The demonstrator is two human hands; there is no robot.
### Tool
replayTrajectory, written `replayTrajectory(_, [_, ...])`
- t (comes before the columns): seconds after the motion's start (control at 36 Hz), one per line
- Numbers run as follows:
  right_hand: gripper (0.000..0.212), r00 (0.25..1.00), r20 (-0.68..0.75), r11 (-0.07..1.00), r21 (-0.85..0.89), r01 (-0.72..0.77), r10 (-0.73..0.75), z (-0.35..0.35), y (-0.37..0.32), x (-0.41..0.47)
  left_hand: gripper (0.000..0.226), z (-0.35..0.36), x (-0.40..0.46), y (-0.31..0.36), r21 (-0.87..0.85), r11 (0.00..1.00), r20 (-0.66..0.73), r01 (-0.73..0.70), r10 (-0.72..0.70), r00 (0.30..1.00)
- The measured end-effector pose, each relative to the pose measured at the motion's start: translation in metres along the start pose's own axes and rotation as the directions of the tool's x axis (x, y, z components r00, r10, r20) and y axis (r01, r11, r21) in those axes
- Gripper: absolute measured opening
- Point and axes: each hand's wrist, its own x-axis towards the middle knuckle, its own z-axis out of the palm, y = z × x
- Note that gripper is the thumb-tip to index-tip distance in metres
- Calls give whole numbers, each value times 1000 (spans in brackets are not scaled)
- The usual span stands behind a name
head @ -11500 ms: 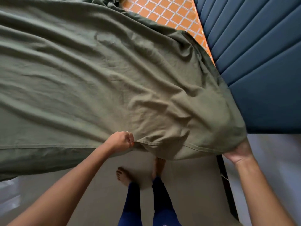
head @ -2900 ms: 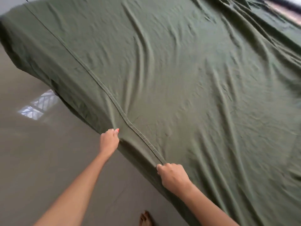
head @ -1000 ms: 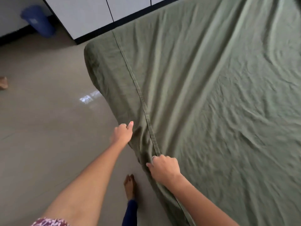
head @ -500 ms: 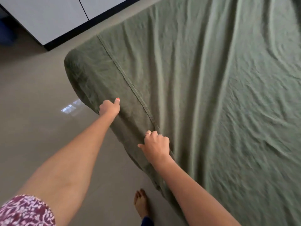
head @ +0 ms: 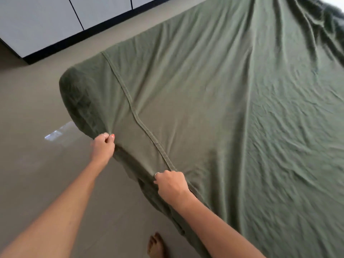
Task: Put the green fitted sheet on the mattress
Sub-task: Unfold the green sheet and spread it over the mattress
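Note:
The green fitted sheet (head: 232, 112) lies spread over the whole mattress, which is hidden beneath it. Its near-left corner is wrapped over the mattress corner, and a raised seam runs diagonally toward me. My left hand (head: 103, 148) pinches the sheet's hanging side edge just below that corner. At the near end of the seam, my right hand (head: 171, 187) is closed on a fold of cloth along the mattress edge. Wrinkles cover the right part of the sheet, and it is bunched at the far right.
Beige tiled floor (head: 37, 174) stretches to the left and below. White cabinet doors with a black base (head: 55, 19) stand at the back left. My bare foot (head: 156, 246) is on the floor next to the bed's side.
My left hand has come back down the side edge and closed on the cloth. The right hand slid nearer along the seam. The view has shifted, showing more of the wrapped corner.

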Motion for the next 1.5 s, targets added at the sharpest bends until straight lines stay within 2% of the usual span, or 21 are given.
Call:
replayTrajectory(0.11, [21,992,101,998,-5,70,-70,9,-30,-3,42,-14,-21,-28,-20,999,-56,33,-34,998])
replayTrajectory(0.19, [24,979,180,993,-58,102,-91,15,-42,-7,35,-17,-38,-49,-2,998,-65,69,-69,996])
replayTrajectory(0.31, [29,975,212,989,-116,97,-71,17,-40,-5,35,-13,-45,-52,39,995,17,96,-96,995])
replayTrajectory(0.36, [27,980,195,992,-101,71,-50,10,-37,1,39,-12,-29,-49,70,996,104,64,-71,992])
replayTrajectory(0.44, [40,990,138,997,-62,52,-43,-9,-35,17,43,-20,-1,-40,97,995,184,38,-55,981])
replayTrajectory(0.58, [40,998,-13,998,-31,56,-57,-51,-40,58,52,-46,47,-30,69,990,175,122,-133,976])
replayTrajectory(0.78, [36,981,-179,997,-11,79,-79,-102,-62,141,51,-91,116,-22,77,979,142,186,-196,970])
replayTrajectory(0.89, [45,966,-248,997,13,71,-65,-122,-80,196,49,-103,162,-6,30,972,117,235,-237,964])
replayTrajectory(1.03, [47,973,-229,998,67,16,0,-131,-100,244,46,-107,202,23,52,971,75,234,-237,969])
replayTrajectory(1.08, [47,975,-221,996,86,-20,39,-132,-104,259,51,-105,220,30,80,965,85,251,-258,962])
replayTrajectory(1.17, [53,978,-169,983,157,-99,125,-132,-108,275,70,-99,245,34,108,946,98,305,-316,944])
replayTrajectory(1.22, [56,980,-137,980,159,-122,144,-131,-110,280,72,-95,256,34,108,938,95,330,-340,936])
replayTrajectory(1.39, [41,988,-68,979,160,-128,140,-128,-114,293,68,-91,284,44,79,936,119,344,-351,929])
replayTrajectory(1.44, [36,987,-53,974,181,-138,149,-128,-115,296,57,-91,289,50,120,949,119,292,-306,945])
replayTrajectory(1.5, [31,986,-57,967,212,-142,157,-129,-116,295,43,-92,297,49,234,956,123,178,-211,970])
